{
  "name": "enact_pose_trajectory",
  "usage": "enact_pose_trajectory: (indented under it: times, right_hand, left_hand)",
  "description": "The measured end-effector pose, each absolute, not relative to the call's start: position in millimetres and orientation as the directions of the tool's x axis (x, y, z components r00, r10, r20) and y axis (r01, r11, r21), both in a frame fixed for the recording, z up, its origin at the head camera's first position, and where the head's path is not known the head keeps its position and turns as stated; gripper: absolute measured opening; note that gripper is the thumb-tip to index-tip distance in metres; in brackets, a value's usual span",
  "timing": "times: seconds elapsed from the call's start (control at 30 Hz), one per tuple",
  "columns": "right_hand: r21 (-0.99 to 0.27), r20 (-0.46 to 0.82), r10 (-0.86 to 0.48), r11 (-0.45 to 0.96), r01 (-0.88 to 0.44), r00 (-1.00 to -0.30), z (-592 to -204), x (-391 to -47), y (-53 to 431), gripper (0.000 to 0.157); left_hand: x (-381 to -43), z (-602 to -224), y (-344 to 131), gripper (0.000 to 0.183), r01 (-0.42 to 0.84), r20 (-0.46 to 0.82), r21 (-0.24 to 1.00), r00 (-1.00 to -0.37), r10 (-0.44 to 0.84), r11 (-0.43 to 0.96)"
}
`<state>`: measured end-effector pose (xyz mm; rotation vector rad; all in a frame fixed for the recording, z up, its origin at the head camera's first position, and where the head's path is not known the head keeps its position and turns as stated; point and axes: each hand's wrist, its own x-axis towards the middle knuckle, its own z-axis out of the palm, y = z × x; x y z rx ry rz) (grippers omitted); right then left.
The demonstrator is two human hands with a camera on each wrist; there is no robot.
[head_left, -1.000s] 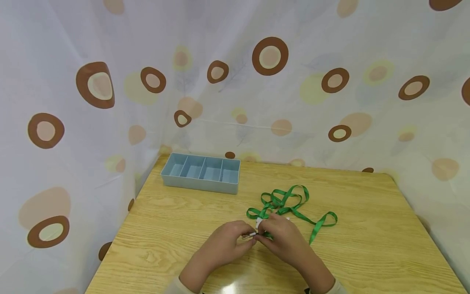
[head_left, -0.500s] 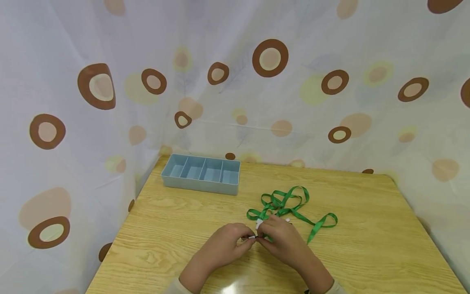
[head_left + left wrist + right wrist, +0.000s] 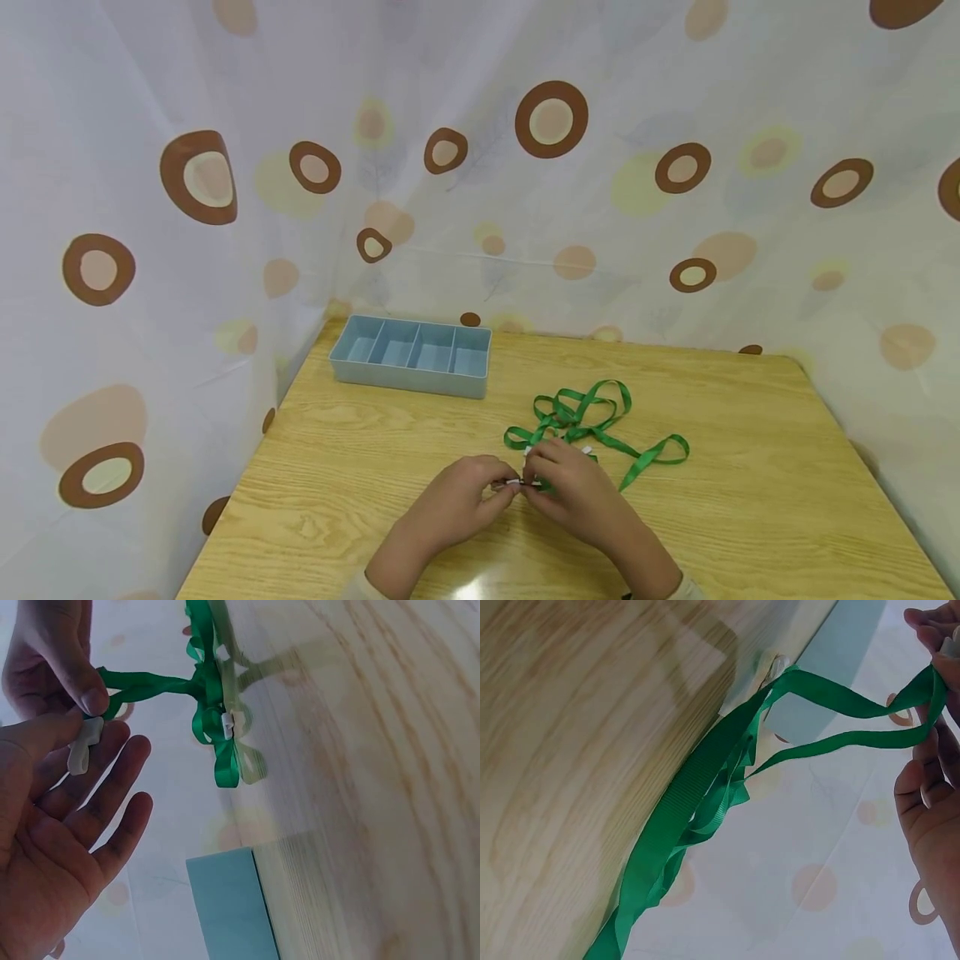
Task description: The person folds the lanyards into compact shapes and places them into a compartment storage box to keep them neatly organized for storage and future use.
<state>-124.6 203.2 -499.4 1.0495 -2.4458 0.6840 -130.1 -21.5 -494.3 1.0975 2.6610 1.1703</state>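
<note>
My left hand [image 3: 468,498] pinches a small white plastic piece [image 3: 84,746], which looks like a clip, between thumb and finger. Its other fingers are spread, as the left wrist view shows. Close beside it, my right hand [image 3: 573,487] pinches a fold of green ribbon [image 3: 855,701] right at the white piece. How ribbon and piece join is hidden by the fingertips. From the right hand the ribbon runs in two strands to a loose, looped pile [image 3: 577,408] on the table. More small white pieces [image 3: 228,726] show in that pile.
A pale blue tray [image 3: 408,379] with several compartments stands at the back left of the wooden table [image 3: 360,433]. Behind the table and at its sides hangs a white curtain [image 3: 487,208] with brown and cream spots.
The ribbon strand right of my right hand has shifted slightly left. My right hand's fingers have moved a little at the white piece; both hands keep their pinch.
</note>
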Motion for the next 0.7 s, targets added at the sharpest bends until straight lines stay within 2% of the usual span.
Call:
enact_pose_trajectory:
  times: [0.7]
  right_hand:
    - [-0.270,0.517,-0.532,0.642,-0.718,-0.671,-499.7,-124.4,203.1,0.033]
  left_hand:
    - [-129.8,-494.2,-20.1,0.020,0.595,0.229,0.661,-0.740,0.632,0.458]
